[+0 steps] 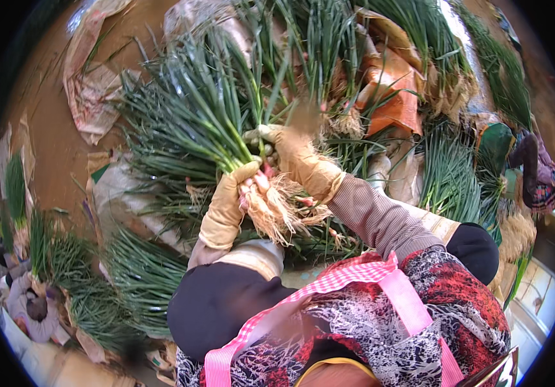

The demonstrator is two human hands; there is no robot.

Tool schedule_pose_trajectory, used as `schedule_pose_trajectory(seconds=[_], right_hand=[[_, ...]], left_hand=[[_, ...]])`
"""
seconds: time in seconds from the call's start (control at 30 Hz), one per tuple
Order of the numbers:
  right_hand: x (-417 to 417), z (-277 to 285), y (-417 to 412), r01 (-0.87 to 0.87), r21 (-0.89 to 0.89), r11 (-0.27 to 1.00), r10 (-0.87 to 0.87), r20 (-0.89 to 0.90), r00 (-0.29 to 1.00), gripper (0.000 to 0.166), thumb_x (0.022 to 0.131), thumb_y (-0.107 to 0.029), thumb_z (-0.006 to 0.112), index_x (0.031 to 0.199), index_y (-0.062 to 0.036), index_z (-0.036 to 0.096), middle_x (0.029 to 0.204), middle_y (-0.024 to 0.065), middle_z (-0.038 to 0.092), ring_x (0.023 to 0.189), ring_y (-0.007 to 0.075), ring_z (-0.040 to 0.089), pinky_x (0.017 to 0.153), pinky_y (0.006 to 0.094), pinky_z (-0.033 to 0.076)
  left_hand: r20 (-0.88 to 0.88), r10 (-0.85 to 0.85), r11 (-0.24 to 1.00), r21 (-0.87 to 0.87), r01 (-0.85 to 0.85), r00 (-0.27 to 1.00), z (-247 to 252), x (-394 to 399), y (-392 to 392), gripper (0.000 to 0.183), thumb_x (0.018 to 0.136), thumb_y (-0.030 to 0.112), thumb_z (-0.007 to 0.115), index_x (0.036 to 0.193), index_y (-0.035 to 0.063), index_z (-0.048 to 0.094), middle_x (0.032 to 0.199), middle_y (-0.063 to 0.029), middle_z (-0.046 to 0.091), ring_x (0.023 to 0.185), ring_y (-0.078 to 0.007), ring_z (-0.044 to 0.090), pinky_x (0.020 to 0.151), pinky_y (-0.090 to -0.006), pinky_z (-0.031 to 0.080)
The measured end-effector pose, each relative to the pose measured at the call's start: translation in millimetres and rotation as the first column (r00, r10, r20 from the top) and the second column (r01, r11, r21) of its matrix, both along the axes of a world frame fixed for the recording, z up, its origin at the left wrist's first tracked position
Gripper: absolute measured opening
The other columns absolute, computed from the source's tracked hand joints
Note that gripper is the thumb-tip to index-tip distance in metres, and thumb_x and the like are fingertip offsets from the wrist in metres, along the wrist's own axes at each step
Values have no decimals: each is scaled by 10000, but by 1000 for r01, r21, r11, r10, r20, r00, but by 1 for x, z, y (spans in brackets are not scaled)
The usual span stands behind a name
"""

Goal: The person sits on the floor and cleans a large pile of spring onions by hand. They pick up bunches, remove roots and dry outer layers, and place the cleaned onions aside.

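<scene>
A bunch of spring onions [219, 140] with pinkish bulbs and long pale roots is held up in front of me, green leaves fanning to the upper left. My left hand [229, 200], in a tan rubber glove, is closed around the stems just above the bulbs. Close beside it on the right, my right hand [297, 157] wears a similar soiled glove. Its fingers curl around a few onion stalks [259, 104] that rise from the grip. The roots [277, 208] hang between my hands, above a loose heap of more onions [161, 145].
Tied-looking rows of onions stand at the back [326, 53] beside an orange sack [393, 96]. More onions lie at right [451, 169] and lower left [142, 280]. Sacking [96, 96] lies on the wet brown floor [59, 164]. Other people sit at far left [35, 309] and far right [541, 169].
</scene>
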State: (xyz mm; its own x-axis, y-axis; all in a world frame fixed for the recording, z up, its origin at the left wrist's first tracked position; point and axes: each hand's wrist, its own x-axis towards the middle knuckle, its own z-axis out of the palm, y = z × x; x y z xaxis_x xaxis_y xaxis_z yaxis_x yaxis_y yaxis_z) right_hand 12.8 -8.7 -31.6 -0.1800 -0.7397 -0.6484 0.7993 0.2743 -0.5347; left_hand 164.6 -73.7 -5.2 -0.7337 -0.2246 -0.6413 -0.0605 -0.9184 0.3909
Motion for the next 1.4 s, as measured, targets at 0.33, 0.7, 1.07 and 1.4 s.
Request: schedule_pose_trajectory(seconds=[0.33,0.7,1.07,1.4], right_hand=[[-28,10,-11,196,92,976,-206,678,705,271,913,-131,398,724,-19,556,462,-58,372,328,59,303,292,198,236],[-111,-59,16,-106,746,658,745,-622,242,422,826,-415,593,872,-5,683,841,161,665,757,253,636,713,384,484],[-112,-38,25,-167,-159,973,73,-473,878,195,912,-146,523,929,9,640,728,28,616,623,91,568,581,225,488],[-51,10,13,-269,5,963,216,-609,763,152,879,-144,592,921,-9,644,722,11,608,648,78,563,618,212,465]], left_hand=[[-69,-70,991,-117,61,995,21,5,0,316,783,105,585,1046,-68,549,936,-176,621,740,-168,618,610,-241,535],[-317,73,990,-93,-107,945,12,13,-22,324,808,69,589,1115,18,500,1046,-223,594,815,-227,617,790,-331,527],[-161,238,970,-1,-242,958,7,26,-30,402,834,46,542,1208,-81,465,1037,-193,601,940,-235,603,878,-372,488],[-213,158,985,100,-140,964,-6,17,-21,186,849,58,588,1021,-11,593,825,-125,667,627,-179,642,576,-294,556]])
